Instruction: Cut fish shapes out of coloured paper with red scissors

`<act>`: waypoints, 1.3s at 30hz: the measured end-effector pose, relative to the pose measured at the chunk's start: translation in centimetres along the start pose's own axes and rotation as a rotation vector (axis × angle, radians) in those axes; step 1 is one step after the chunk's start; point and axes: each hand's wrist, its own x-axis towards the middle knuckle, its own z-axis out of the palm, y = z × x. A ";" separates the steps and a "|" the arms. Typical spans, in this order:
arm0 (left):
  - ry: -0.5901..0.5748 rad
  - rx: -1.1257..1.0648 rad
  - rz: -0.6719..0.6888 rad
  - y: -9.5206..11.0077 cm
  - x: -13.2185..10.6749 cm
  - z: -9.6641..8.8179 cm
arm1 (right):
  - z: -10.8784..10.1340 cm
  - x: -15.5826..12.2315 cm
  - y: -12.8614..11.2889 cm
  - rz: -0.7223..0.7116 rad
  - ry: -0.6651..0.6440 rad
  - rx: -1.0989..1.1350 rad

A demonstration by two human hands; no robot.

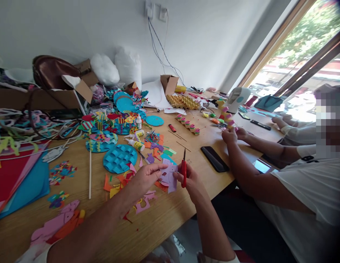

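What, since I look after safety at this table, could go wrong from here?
The pointed, red-handled scissors in the right hand are close to the left hand, so a slip might nick a finger. The thin, light-purple paper piece could tear between the hands. If dropped, it might get mixed up with the small, multicoloured paper scraps nearby.

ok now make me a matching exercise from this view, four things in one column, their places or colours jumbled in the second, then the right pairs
1. Scissors
2. Woven disc
3. Paper in the left hand
4. Wooden stick

A. Blue
B. To the left of the woven disc
C. Held in the right hand
D. Lilac

Pairs: 1-C, 2-A, 3-D, 4-B
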 end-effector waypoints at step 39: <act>0.463 -0.449 0.895 8.5 -6.2 -10.6 | 9.8 7.5 2.0 -0.073 -0.374 0.417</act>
